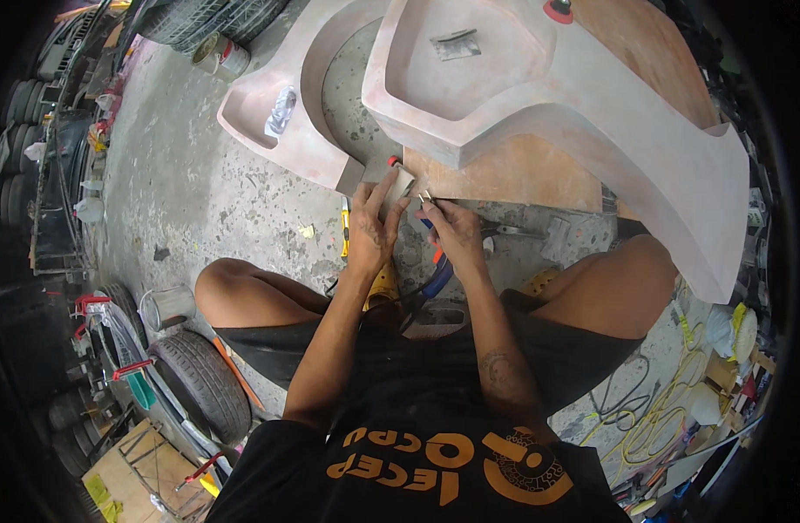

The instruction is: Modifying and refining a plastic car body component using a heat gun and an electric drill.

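In my left hand (371, 222) is a small pale block that looks like a socket outlet (403, 182), pinched between the fingers. A small red part (394, 161) shows at its far end. Just to its right, my right hand (457, 230) grips a two-pin plug (424, 197). Its metal prongs point toward the block, with a small gap between the two. Below the right hand lies a blue and orange tool (438, 277), partly hidden by the forearm. A yellow utility knife (345, 228) rests on the floor left of my left wrist.
A large curved, pale moulded piece (513, 122) spreads ahead, with brown board (505, 174) below. A smaller curved piece (308, 52) stands at its left. A paint can (221, 57), a tyre (200, 383) and another can (166, 308) are leftward. Yellow cable (670, 397) loops at the right.
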Demonstrator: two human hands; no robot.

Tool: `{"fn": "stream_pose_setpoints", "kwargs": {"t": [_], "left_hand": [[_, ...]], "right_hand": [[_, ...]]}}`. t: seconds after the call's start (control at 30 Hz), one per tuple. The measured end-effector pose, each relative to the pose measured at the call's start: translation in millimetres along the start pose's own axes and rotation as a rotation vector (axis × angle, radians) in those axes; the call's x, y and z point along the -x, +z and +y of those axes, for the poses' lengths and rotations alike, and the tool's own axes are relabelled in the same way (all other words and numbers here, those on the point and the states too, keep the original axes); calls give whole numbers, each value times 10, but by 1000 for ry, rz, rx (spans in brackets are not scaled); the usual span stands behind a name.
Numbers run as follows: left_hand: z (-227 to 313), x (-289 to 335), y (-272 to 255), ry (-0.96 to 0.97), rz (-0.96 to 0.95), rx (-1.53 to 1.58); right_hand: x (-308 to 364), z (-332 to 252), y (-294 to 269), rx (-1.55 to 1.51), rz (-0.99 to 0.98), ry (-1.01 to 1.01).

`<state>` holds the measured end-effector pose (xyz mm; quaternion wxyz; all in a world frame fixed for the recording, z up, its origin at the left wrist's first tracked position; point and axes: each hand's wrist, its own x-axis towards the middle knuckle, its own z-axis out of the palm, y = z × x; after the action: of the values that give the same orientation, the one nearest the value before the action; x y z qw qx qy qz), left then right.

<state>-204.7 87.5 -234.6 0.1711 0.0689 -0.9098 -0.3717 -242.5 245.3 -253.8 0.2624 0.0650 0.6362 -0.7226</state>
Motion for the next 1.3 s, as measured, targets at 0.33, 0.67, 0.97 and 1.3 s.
{"fn": "stream_pose_setpoints", "kwargs": {"t": [0.33,0.67,0.97,1.3], "left_hand": [[-58,-14,-37,-169,-2,136],[-13,45,-269,-188,30,194],[52,53,-251,-193,-44,59],[61,-39,39,56,-21,-58]], "right_hand": [[62,59,-220,-72,-103,142],[107,-86,-71,-305,-107,126],[-101,347,29,254,304,-372],[-69,211,-20,252,241,-456]]}}
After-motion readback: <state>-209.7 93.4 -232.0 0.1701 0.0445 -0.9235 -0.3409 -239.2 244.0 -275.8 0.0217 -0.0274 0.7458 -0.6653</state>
